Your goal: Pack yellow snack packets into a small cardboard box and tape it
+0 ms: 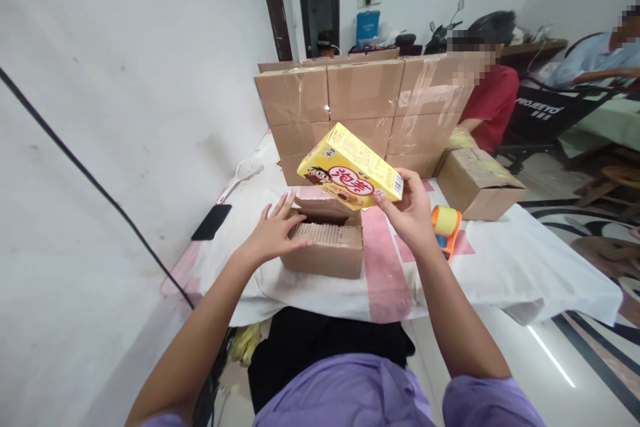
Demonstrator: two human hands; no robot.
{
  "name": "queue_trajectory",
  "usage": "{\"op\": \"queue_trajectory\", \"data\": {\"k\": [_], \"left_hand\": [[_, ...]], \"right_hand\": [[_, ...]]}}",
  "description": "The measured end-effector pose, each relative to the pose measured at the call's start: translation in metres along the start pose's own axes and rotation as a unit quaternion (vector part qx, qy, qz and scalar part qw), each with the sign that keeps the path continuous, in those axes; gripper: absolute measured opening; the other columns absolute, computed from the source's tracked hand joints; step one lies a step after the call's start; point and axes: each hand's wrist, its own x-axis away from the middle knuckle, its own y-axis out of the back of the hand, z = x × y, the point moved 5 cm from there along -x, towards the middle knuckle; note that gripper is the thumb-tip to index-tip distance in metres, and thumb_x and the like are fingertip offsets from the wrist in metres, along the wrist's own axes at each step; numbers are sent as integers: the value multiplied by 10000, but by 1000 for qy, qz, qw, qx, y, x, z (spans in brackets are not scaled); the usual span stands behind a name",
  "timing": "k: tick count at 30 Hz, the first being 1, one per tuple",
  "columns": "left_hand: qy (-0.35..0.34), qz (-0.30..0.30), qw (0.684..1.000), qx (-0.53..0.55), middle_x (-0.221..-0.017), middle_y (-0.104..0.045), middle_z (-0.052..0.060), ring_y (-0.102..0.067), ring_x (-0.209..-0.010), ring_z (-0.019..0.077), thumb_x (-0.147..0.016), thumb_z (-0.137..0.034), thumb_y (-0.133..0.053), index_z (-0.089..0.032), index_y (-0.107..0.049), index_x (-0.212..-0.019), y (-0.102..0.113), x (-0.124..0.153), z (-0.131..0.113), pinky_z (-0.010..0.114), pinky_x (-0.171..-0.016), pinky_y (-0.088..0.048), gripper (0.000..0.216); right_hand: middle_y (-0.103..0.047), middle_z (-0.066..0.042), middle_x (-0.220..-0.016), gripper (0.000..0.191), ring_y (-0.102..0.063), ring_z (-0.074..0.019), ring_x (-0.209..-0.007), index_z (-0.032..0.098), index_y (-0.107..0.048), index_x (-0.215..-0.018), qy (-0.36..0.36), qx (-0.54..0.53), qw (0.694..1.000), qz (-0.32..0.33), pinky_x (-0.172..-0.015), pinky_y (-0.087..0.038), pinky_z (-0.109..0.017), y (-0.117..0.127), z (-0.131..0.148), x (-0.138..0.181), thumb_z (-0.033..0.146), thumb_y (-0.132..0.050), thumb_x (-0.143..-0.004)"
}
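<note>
In my right hand [407, 210] is a yellow printed snack box [353, 170], gripped at its right end and tilted in the air. Below it, on the table, a small cardboard box [323, 257] stands with its top flap up. Corrugated cardboard [325, 233] shows inside that box; whatever else it contains is hidden. My left hand [277, 230] rests at the box's left rim with its fingers spread, holding nothing. To the right of my right hand lies an orange tape dispenser [447, 223] with a yellow roll.
Stacked cardboard boxes [365, 97] form a wall across the table's back. Another carton [480, 183] sits at right. A black flat object [211, 222] and a white slotted turner [245, 170] lie at left. A person in red [493, 103] sits beyond the stack.
</note>
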Motion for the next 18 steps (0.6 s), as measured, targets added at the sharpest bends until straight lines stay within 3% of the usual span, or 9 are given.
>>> {"op": "queue_trajectory", "data": {"k": [2,5,8,10,13,18], "left_hand": [[-7,-8,1000,-1,-1668,-226,135,-150,-1533,420,-809,-770,-574,-229,-691,-1138,3,3,-1,637,-1175,-207,644],[-35,-110,993,-36,-1591,-371,186,-257,-1498,405,-805,-688,-663,-197,-677,-1045,13,13,-10,573,-1149,-277,547],[-58,-252,962,-90,-1429,-561,158,-467,-1351,349,-895,-411,-688,-214,-689,-904,19,37,-22,482,-1044,-372,197],[-75,-322,937,-115,-1201,-684,112,-589,-1139,280,-905,-232,-667,-234,-693,-841,13,54,-30,425,-949,-405,69],[-94,-375,916,-112,-953,-707,69,-611,-929,222,-876,-117,-659,-236,-696,-839,0,74,-39,387,-868,-410,130],[-85,-421,899,-85,-908,-699,66,-608,-898,213,-856,-97,-682,-231,-711,-882,-8,82,-47,384,-858,-415,139]], "right_hand": [[-619,-76,-1198,504,-639,-252,-1109,293,-481,-1239,7,-9,1000,24,-858,-598,-363,-2,14,11,519,-702,-847],[-622,-72,-1182,458,-646,-238,-1067,279,-523,-1228,17,10,998,56,-850,-599,-359,-7,22,20,454,-718,-853],[-619,-87,-1202,457,-636,-239,-1062,258,-530,-1247,19,49,997,64,-821,-602,-359,-8,17,18,434,-703,-862],[-623,-89,-1202,456,-633,-243,-1068,251,-527,-1252,15,65,995,77,-793,-603,-353,-8,11,13,425,-695,-865],[-624,-91,-1213,450,-637,-243,-1064,241,-528,-1255,18,70,991,114,-754,-599,-339,-15,6,9,379,-694,-859],[-646,-104,-1191,417,-627,-248,-1055,202,-550,-1259,21,155,965,210,-868,-547,-386,-53,5,22,271,-671,-867]]}}
